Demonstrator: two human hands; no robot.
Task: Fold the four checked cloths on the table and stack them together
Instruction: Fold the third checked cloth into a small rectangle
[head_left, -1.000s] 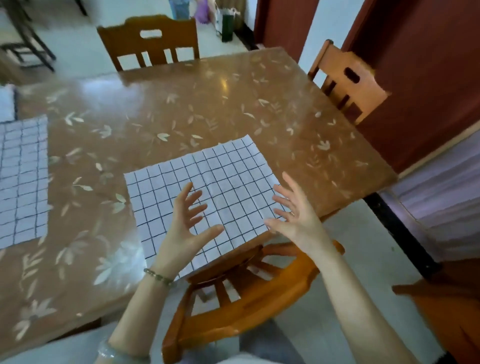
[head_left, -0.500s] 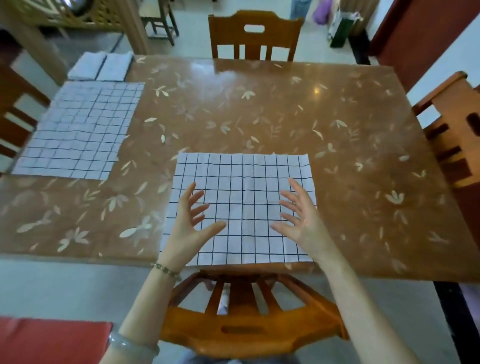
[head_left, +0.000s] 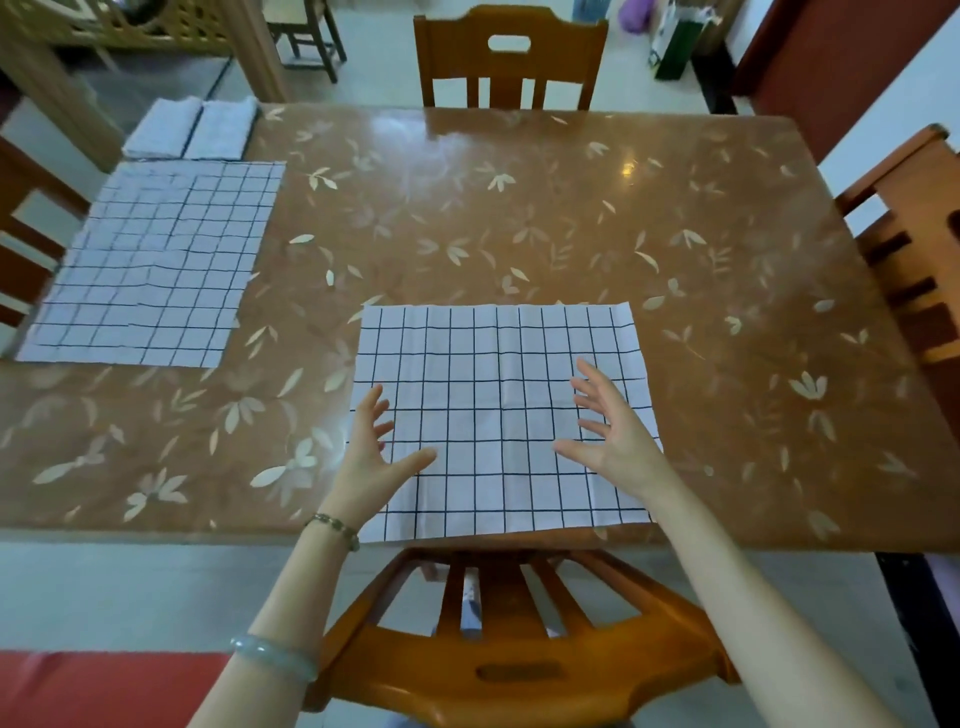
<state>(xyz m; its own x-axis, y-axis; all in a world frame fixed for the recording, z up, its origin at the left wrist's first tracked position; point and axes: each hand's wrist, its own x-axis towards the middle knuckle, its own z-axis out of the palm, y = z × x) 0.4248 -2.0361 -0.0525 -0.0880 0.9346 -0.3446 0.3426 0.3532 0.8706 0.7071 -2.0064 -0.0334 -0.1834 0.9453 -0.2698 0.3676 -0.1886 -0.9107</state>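
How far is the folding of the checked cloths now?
Done: two folded cloths lie side by side at the far left corner, not stacked. In hand: both open hands, left hand and right hand, are over the flat near cloth. Left: that cloth, the left cloth, and stacking.

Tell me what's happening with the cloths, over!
Left hand and right hand open, empty. Near cloth flat, unfolded. Second cloth flat, far left. Nothing blocking.
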